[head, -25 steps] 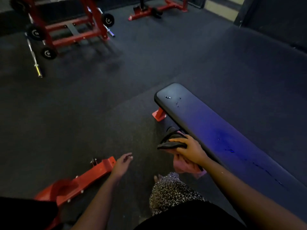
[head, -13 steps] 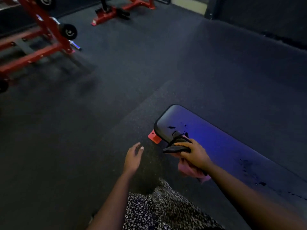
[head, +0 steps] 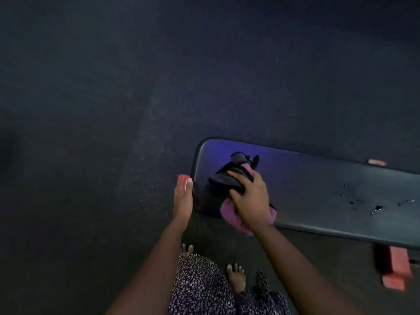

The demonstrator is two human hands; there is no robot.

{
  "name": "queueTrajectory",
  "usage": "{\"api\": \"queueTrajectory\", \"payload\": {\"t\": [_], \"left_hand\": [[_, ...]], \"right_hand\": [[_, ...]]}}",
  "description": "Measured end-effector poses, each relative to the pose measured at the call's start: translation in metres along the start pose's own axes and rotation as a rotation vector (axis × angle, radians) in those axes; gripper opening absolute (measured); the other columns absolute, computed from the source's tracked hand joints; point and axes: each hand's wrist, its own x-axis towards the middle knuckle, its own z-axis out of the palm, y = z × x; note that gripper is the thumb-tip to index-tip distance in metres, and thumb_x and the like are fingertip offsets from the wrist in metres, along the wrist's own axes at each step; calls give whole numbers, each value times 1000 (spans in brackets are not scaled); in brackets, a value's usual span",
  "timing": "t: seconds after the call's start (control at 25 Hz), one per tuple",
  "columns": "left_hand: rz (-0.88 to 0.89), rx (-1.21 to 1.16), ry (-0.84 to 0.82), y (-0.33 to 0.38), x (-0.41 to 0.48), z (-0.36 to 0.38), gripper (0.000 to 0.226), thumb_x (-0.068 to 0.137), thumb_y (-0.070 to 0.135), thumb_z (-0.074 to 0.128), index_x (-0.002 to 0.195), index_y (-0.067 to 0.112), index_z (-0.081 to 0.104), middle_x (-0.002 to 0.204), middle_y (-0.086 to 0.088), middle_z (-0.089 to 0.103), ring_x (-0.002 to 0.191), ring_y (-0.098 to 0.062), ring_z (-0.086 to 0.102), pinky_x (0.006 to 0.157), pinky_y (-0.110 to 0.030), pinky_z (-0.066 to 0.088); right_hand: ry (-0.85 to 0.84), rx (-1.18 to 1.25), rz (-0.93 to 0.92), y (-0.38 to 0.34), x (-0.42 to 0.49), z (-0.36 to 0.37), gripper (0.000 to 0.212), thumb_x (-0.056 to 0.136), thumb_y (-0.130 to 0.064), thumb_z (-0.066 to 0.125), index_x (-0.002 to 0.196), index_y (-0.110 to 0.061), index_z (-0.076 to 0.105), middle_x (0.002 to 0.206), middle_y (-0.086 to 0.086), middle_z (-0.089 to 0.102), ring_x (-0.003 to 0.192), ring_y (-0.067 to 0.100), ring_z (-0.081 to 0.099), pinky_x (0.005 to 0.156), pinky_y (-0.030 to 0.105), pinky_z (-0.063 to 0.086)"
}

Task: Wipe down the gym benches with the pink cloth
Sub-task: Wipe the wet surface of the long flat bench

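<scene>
The pink cloth (head: pixel 234 218) sits bunched on the near edge of the black bench pad (head: pixel 318 189), directly under your right hand (head: pixel 252 198). Its folds spill out on the wrist side, and a strip of it shows past your fingertips. Your right hand is curled over the cloth and also clamps a black object (head: pixel 227 178) against the pad; I cannot tell what that object is. Your left hand (head: pixel 183 198) lies just left of the right one, fingers straight and together, holding nothing. It runs alongside the pad's rounded end, and whether it touches the pad is unclear. A red bench foot (head: pixel 183 180) peeks out at its fingertips. Further right of your right hand, dark specks (head: pixel 376 208) dot the pad, and another red foot (head: pixel 396 269) sits below the pad's near edge. Beneath your forearms are your patterned skirt (head: pixel 200 289) and bare feet (head: pixel 236 278) on the dark floor (head: pixel 91 110).
</scene>
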Motion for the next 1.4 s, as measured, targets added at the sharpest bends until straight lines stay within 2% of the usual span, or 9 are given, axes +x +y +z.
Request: {"api": "queueTrajectory", "payload": {"t": [0.12, 0.2, 0.32, 0.4, 0.52, 0.76, 0.92, 1.12, 1.4], "left_hand": [[-16, -148, -24, -16, 39, 20, 52, 98, 42, 30, 144, 16, 33, 150, -4, 32, 137, -19, 31, 116, -37, 21], [-17, -218, -25, -26, 47, 31, 63, 91, 59, 33, 144, 26, 32, 150, 0, 33, 137, -17, 32, 115, -44, 25], [-6, -171, 15, -36, 53, 39, 80, 73, 75, 31, 142, 37, 28, 151, 6, 29, 138, -14, 28, 115, -45, 22], [30, -126, 7, -36, 53, 40, 73, 81, 70, 36, 144, 35, 24, 153, 7, 24, 140, -14, 22, 116, -45, 18], [26, -58, -28, -34, 53, 37, 58, 94, 46, 36, 146, 34, 16, 156, 6, 15, 143, -15, 14, 117, -46, 13], [-22, 45, -99, -24, 49, 30, 65, 92, 45, 43, 147, 37, 10, 157, 7, 6, 144, -19, 10, 115, -52, 16], [44, 56, -81, -22, 52, 33, 59, 93, 47, 35, 147, 34, 13, 157, 6, 8, 144, -16, 10, 117, -49, 14], [44, 75, -52, -25, 55, 39, 58, 94, 47, 33, 146, 36, 11, 157, 6, 6, 144, -16, 8, 117, -50, 12], [143, 203, -112, -22, 49, 31, 67, 92, 35, 48, 148, 27, 11, 157, 4, 2, 144, -17, 7, 118, -44, 15]], "right_hand": [[-49, -165, 64, -14, 12, 69, 61, 85, -35, 56, 139, -47, 29, 155, 5, 10, 138, 31, 17, 109, 50, 26], [-55, -235, 58, -7, 14, 105, 69, 81, -39, 58, 139, -50, 23, 158, 3, -1, 142, 32, 5, 110, 56, 21], [47, -301, 27, 8, 20, 131, 75, 67, -42, 70, 133, -49, 35, 154, 5, 18, 136, 33, 17, 98, 59, 32], [89, -330, 23, 17, 20, 129, 76, 61, -41, 73, 130, -48, 41, 149, 5, 26, 129, 33, 26, 92, 56, 39], [80, -339, 88, 41, 19, 111, 72, 63, -34, 71, 128, -48, 45, 150, 5, 27, 128, 34, 31, 91, 54, 39], [69, -262, 290, 83, 36, 48, 58, 77, -26, 64, 129, -44, 48, 151, 7, 21, 128, 37, 30, 96, 53, 35], [185, -212, 60, 28, 71, 54, 61, 77, -23, 63, 132, -43, 45, 149, 12, 27, 127, 36, 33, 99, 49, 35], [-120, -432, -210, -26, 148, 100, 49, 88, -37, 47, 135, -47, 37, 157, 1, 8, 139, 32, 12, 106, 54, 20], [39, -433, 96, 68, 148, 43, 51, 86, -34, 50, 133, -50, 38, 154, 5, 15, 131, 35, 26, 97, 51, 32]]}}
